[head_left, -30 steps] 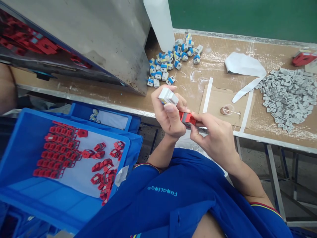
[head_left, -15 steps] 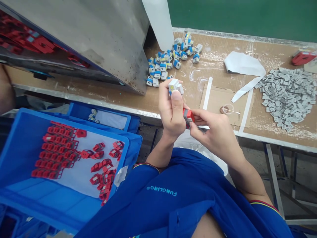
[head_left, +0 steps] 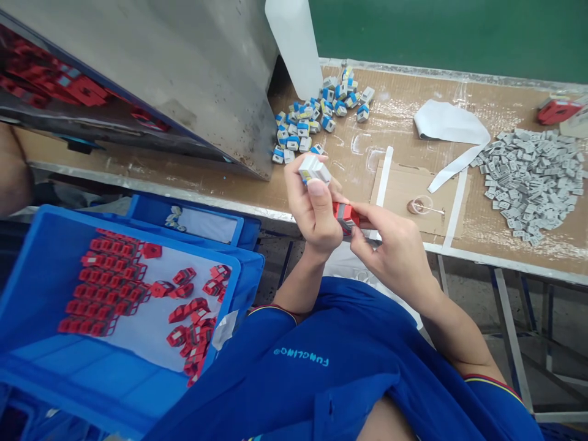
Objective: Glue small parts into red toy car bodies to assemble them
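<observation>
Red plastic part (head_left: 345, 215) — half hidden

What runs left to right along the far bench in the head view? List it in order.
Scuffed grey sheet-metal panel → heap of small blue-and-white plastic blocks → curled white paper strip → heap of small grey plastic blocks

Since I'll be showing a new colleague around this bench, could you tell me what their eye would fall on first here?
The blue plastic crate at lower left stands out, with rows of red plastic parts on a white sheet. At centre, the left hand holds a white-and-blue plastic part and the right hand a red plastic part. Beyond, on the cardboard-covered bench, lie a white-and-blue heap and a grey heap.
</observation>
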A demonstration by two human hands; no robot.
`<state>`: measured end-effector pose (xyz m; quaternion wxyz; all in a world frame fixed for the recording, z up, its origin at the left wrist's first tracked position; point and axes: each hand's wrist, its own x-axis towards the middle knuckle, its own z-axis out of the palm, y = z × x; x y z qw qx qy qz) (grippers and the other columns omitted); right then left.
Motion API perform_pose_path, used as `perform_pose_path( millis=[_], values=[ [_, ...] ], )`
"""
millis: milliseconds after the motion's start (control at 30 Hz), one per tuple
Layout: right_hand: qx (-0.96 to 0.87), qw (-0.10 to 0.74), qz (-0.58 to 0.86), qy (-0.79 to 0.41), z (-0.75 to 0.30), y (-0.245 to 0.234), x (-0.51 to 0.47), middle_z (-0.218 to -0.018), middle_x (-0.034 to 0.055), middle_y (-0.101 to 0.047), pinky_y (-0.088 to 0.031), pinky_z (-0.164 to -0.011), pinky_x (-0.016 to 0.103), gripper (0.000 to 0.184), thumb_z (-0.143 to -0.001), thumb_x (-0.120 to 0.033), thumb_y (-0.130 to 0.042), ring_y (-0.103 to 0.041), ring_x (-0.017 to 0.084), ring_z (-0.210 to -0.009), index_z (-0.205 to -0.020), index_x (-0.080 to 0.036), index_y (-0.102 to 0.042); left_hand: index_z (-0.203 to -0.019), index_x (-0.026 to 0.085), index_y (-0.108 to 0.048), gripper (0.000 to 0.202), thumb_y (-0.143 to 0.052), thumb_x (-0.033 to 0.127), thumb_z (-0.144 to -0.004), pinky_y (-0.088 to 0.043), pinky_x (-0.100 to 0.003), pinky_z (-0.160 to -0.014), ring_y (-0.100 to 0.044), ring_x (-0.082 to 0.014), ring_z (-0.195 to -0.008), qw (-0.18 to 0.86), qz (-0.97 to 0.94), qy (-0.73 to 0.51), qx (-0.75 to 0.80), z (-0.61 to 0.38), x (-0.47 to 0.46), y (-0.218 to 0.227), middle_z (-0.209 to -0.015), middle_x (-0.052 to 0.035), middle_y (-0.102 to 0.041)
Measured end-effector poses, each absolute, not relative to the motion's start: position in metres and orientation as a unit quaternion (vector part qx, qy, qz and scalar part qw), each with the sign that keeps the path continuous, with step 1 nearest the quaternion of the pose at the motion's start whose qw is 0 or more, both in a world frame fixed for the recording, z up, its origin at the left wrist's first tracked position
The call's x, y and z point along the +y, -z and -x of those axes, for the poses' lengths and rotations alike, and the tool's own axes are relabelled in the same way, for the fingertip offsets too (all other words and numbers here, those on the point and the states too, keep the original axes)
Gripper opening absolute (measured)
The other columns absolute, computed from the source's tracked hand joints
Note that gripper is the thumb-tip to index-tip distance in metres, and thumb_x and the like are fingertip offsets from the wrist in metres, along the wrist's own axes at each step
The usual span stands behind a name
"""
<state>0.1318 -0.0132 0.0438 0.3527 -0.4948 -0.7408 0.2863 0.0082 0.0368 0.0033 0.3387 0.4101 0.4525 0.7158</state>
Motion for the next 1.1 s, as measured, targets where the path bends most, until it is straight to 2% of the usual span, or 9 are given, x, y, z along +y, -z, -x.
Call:
perform_pose_path(
  millis=[167, 300, 433, 533, 633, 700, 767, 900, 1100],
  values=[
    [-0.687, 0.471, 0.426, -0.353, -0.121, -0.017, -0.017, -0.124, 0.0116, -0.073, -0.067, -0.09, 0.036, 0.048, -0.099, -0.032, -0.071, -0.073, 0.022, -0.108, -0.144, -0.021, -0.061, -0.129, 0.027, -0.059, 0.055, -0.04, 0.075, -0.108, -0.045, -0.03, -0.059, -0.046, -0.0148, -0.054, 0.317, -0.369, -0.74, 0.463, -0.018, 0.038, -0.012, -0.061, 0.0057, -0.043],
    [-0.635, 0.531, 0.413, -0.378, -0.109, 0.014, -0.017, -0.119, 0.0093, -0.065, -0.066, -0.087, 0.037, 0.052, -0.099, -0.036, -0.071, -0.069, 0.022, -0.107, -0.147, -0.023, -0.057, -0.129, 0.028, -0.061, 0.05, -0.043, 0.071, -0.11, -0.045, -0.029, -0.058, -0.048, -0.0152, -0.056, 0.35, -0.351, -0.746, 0.444, -0.023, 0.034, -0.018, -0.06, 0.0055, -0.044],
    [-0.626, 0.578, 0.426, -0.305, -0.104, 0.031, -0.017, -0.11, 0.0056, -0.061, -0.063, -0.08, 0.035, 0.053, -0.098, -0.04, -0.069, -0.065, 0.022, -0.099, -0.149, -0.026, -0.059, -0.123, 0.028, -0.062, 0.048, -0.049, 0.072, -0.108, -0.052, -0.027, -0.063, -0.056, -0.0145, -0.061, 0.399, -0.336, -0.733, 0.437, -0.026, 0.025, -0.017, -0.063, 0.005, -0.052],
    [-0.621, 0.578, 0.472, -0.239, -0.109, 0.029, -0.017, -0.108, 0.0055, -0.061, -0.063, -0.083, 0.038, 0.05, -0.1, -0.043, -0.068, -0.064, 0.023, -0.099, -0.146, -0.027, -0.062, -0.117, 0.027, -0.061, 0.044, -0.059, 0.07, -0.105, -0.056, -0.026, -0.068, -0.062, -0.0134, -0.065, 0.463, -0.332, -0.713, 0.409, -0.025, 0.02, -0.008, -0.07, 0.0039, -0.06],
    [-0.618, 0.576, 0.502, -0.187, -0.121, 0.019, -0.016, -0.109, 0.0074, -0.064, -0.063, -0.095, 0.045, 0.046, -0.102, -0.048, -0.066, -0.066, 0.025, -0.107, -0.142, -0.026, -0.067, -0.118, 0.028, -0.062, 0.044, -0.063, 0.069, -0.103, -0.059, -0.026, -0.071, -0.069, -0.0137, -0.071, 0.517, -0.364, -0.68, 0.371, -0.015, 0.024, 0.002, -0.082, 0.0008, -0.07],
    [-0.616, 0.577, 0.502, -0.19, -0.131, 0.01, -0.016, -0.117, 0.0101, -0.068, -0.063, -0.102, 0.047, 0.043, -0.103, -0.047, -0.065, -0.069, 0.026, -0.116, -0.14, -0.025, -0.069, -0.117, 0.028, -0.066, 0.045, -0.068, 0.07, -0.1, -0.059, -0.026, -0.071, -0.072, -0.0144, -0.077, 0.52, -0.414, -0.655, 0.359, -0.001, 0.031, 0.005, -0.095, -0.0021, -0.075],
    [-0.618, 0.559, 0.496, -0.243, -0.14, 0.0, -0.018, -0.127, 0.0121, -0.074, -0.064, -0.102, 0.045, 0.041, -0.104, -0.043, -0.066, -0.073, 0.026, -0.118, -0.141, -0.024, -0.068, -0.113, 0.027, -0.072, 0.046, -0.078, 0.068, -0.093, -0.059, -0.025, -0.069, -0.072, -0.0151, -0.081, 0.487, -0.478, -0.637, 0.36, 0.016, 0.039, 0.0, -0.104, -0.0045, -0.075],
    [-0.627, 0.497, 0.503, -0.327, -0.151, -0.014, -0.022, -0.127, 0.0119, -0.081, -0.068, -0.093, 0.04, 0.043, -0.101, -0.04, -0.072, -0.08, 0.023, -0.106, -0.141, -0.023, -0.068, -0.105, 0.023, -0.082, 0.044, -0.093, 0.059, -0.081, -0.06, -0.03, -0.07, -0.068, -0.019, -0.084, 0.403, -0.643, -0.542, 0.36, 0.045, 0.049, -0.027, -0.096, -0.0074, -0.072],
    [-0.675, 0.479, 0.491, -0.274, -0.156, -0.024, -0.02, -0.115, 0.0097, -0.082, -0.065, -0.095, 0.045, 0.042, -0.102, -0.042, -0.072, -0.077, 0.025, -0.104, -0.138, -0.022, -0.071, -0.105, 0.025, -0.084, 0.04, -0.091, 0.058, -0.084, -0.059, -0.034, -0.07, -0.068, -0.0202, -0.08, 0.37, -0.756, -0.429, 0.329, 0.051, 0.052, -0.059, -0.089, -0.0066, -0.073]
  ],
)
